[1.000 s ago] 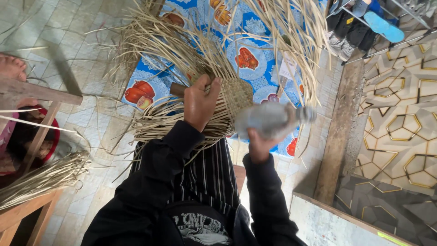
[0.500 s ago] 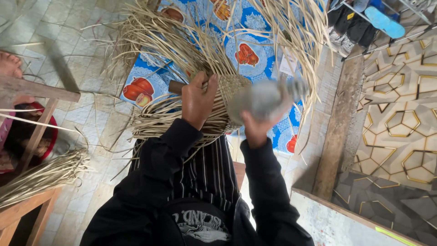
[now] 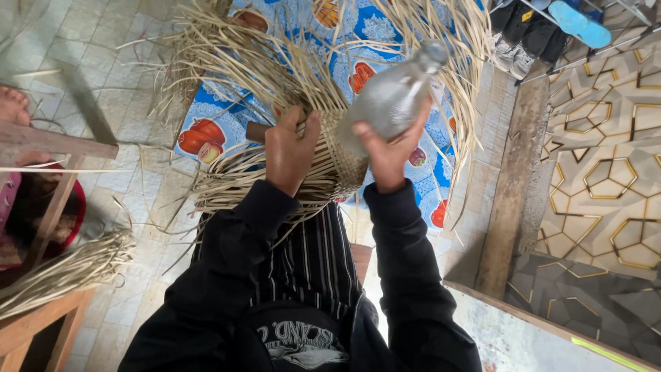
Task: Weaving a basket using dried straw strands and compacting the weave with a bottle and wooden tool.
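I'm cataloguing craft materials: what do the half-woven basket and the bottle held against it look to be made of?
The woven basket looks like dried plant strips, perhaps palm or reed: pale tan, matte, flat, with loose ends fanning out. The bottle in the right hand seems to be glass or clear plastic; it is greyish, translucent and blurred, so I cannot say which. The left hand steadies the weave.

Tiled floor with a mat on it

Pale grey tile floor (image 3: pixel 103 41) carries a blue mat (image 3: pixel 385 34) printed with red fruit, loose straw strips (image 3: pixel 69 269) at the left, and a wooden plank (image 3: pixel 509 186) along the right.
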